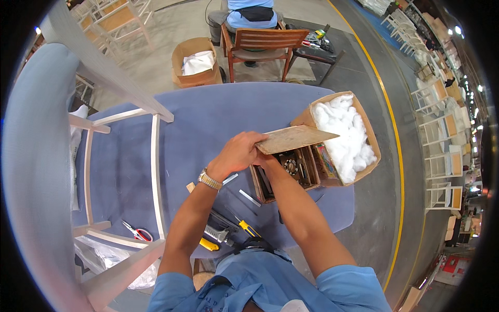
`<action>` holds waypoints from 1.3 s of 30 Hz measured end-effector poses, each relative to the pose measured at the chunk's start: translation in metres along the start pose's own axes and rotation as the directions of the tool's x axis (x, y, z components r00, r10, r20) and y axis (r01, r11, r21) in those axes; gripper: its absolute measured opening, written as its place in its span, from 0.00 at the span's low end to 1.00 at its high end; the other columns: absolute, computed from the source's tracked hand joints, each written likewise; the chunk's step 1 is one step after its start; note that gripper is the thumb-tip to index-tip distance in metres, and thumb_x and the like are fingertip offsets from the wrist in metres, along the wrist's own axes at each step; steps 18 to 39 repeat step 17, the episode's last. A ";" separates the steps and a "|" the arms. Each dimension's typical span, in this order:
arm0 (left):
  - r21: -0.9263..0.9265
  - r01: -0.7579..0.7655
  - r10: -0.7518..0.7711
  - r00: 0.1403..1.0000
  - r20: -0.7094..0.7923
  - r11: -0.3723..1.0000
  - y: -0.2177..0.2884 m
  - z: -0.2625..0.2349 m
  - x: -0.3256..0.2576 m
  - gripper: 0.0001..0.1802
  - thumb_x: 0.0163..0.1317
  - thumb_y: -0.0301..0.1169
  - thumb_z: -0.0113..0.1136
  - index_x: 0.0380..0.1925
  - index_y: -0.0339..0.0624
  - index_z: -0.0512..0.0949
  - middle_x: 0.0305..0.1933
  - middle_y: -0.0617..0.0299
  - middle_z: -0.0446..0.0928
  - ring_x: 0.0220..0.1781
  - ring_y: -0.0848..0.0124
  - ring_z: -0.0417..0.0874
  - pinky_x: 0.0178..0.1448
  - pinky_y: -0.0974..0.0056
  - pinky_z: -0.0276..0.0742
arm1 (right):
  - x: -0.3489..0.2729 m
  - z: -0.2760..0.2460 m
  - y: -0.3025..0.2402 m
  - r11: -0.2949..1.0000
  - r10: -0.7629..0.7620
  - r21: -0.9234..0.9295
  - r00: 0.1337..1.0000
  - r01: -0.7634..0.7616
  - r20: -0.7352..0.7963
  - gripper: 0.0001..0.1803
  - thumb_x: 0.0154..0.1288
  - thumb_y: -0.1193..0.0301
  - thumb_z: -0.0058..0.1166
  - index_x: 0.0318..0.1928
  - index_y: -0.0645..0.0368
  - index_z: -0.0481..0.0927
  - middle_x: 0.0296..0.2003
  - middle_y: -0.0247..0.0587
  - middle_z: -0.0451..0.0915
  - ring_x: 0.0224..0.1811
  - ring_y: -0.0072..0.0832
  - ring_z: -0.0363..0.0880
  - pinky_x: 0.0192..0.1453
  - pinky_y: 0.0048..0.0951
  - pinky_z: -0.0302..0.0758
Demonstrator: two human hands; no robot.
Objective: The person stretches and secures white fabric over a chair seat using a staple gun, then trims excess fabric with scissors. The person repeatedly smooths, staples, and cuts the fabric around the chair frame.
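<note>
My left hand (238, 152) grips the near end of a flat wooden board (293, 138), held level above a small wooden tool box (286, 171) with compartments. A metal watch sits on that wrist. My right hand (266, 160) is mostly hidden under the board and the left hand, at the box's near corner; its fingers cannot be seen. The box stands on a blue-covered table (208, 119).
A cardboard box of white stuffing (345, 135) stands right of the tool box. Red-handled scissors (138, 232), a yellow-handled tool (248, 228) and metal pieces lie near me. A pale chair frame (104, 130) lies on the left. Beyond, a person sits by a wooden chair (260, 44).
</note>
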State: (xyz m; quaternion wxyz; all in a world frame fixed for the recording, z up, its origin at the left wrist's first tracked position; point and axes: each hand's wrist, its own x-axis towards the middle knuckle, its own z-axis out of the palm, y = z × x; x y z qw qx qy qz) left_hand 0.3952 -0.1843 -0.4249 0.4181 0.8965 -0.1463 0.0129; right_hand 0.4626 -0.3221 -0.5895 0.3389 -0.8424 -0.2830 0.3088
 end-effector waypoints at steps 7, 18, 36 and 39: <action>-0.004 -0.027 0.027 0.998 -0.049 1.000 -0.009 0.004 -0.005 0.22 0.58 0.22 0.53 0.54 0.39 0.80 0.52 0.50 0.82 0.53 0.49 0.80 0.59 0.52 0.76 | -0.014 -0.013 -0.026 0.994 0.107 -0.017 0.994 -0.108 -0.027 0.30 0.65 0.52 0.56 0.66 0.45 0.71 0.69 0.41 0.68 0.73 0.35 0.62 0.77 0.43 0.60; 0.001 -0.020 0.020 1.000 -0.011 1.000 -0.007 0.005 -0.002 0.26 0.55 0.20 0.55 0.57 0.42 0.79 0.54 0.50 0.82 0.56 0.50 0.80 0.62 0.52 0.75 | -0.021 -0.028 -0.033 0.966 0.251 -0.077 0.967 -0.247 0.053 0.29 0.66 0.52 0.54 0.66 0.43 0.73 0.68 0.40 0.71 0.72 0.35 0.65 0.74 0.43 0.63; 0.001 -0.020 0.020 1.000 -0.011 1.000 -0.007 0.005 -0.002 0.26 0.55 0.20 0.55 0.57 0.42 0.79 0.54 0.50 0.82 0.56 0.50 0.80 0.62 0.52 0.75 | -0.021 -0.028 -0.033 0.966 0.251 -0.077 0.967 -0.247 0.053 0.29 0.66 0.52 0.54 0.66 0.43 0.73 0.68 0.40 0.71 0.72 0.35 0.65 0.74 0.43 0.63; 0.001 -0.020 0.020 1.000 -0.011 1.000 -0.007 0.005 -0.002 0.26 0.55 0.20 0.55 0.57 0.42 0.79 0.54 0.50 0.82 0.56 0.50 0.80 0.62 0.52 0.75 | -0.021 -0.028 -0.033 0.966 0.251 -0.077 0.967 -0.247 0.053 0.29 0.66 0.52 0.54 0.66 0.43 0.73 0.68 0.40 0.71 0.72 0.35 0.65 0.74 0.43 0.63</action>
